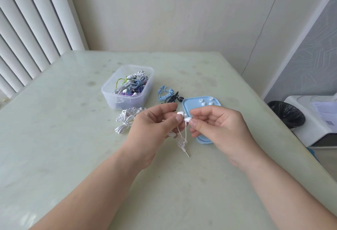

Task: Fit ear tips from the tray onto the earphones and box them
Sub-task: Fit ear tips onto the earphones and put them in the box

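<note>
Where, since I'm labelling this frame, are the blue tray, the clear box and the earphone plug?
blue tray [189,105]: head view, bare floor near its left rim.
clear box [116,101]: head view, its near wall.
earphone plug [187,154]: head view, its metal tip.

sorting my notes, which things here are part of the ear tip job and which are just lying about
Job: left hand and right hand holding the white earphones; ear tips on the blue tray; clear box of earphones; white coil; blue coil; black coil.
Lying about: bin; white machine; blinds.
</note>
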Demonstrator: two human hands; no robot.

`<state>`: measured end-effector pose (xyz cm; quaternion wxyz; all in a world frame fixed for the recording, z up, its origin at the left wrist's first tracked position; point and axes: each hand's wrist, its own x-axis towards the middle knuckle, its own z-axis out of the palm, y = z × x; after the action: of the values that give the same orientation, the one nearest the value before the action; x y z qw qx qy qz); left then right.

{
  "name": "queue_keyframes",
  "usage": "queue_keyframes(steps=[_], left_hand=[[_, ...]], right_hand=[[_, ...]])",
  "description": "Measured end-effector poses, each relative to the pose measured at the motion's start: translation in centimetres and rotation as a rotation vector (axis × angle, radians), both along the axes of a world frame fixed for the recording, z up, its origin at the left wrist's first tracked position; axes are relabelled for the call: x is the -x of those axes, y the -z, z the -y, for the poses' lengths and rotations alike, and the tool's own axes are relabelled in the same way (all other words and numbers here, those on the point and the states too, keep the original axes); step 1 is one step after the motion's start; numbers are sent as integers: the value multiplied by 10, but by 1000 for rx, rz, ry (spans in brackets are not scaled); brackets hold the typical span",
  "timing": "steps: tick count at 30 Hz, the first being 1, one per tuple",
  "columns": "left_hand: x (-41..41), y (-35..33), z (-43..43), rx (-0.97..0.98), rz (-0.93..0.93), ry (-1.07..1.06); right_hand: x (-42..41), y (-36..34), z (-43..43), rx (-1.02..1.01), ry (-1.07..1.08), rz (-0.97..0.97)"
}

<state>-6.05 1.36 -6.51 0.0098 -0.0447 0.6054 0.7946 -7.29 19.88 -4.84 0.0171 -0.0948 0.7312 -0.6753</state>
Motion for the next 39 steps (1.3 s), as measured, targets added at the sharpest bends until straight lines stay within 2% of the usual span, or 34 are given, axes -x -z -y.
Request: queue_keyframes(steps=[3,7,12,17,23,29,39], left_hand=[[0,0,0,29,-16,14],[-2,2,-4,111,-61,58],[-1,5,-9,32,-39,56],[2,7,-20,-30,-3,63],[8,8,-43,-12,-18,49],[7,12,-42,-72,-21,71],[6,14,-41,-95,-32,90]], right_hand=[[1,-2,-1,7,21,51],[-1,2,3,-51,-19,26],[-1,-3,0,-103,-24,19],[19,-10,-26,-182,215,-45],[44,-3,-67,-417,436,-54],[48,11,-74,-639,335,25],[49,16,-70,-668,374,-68]])
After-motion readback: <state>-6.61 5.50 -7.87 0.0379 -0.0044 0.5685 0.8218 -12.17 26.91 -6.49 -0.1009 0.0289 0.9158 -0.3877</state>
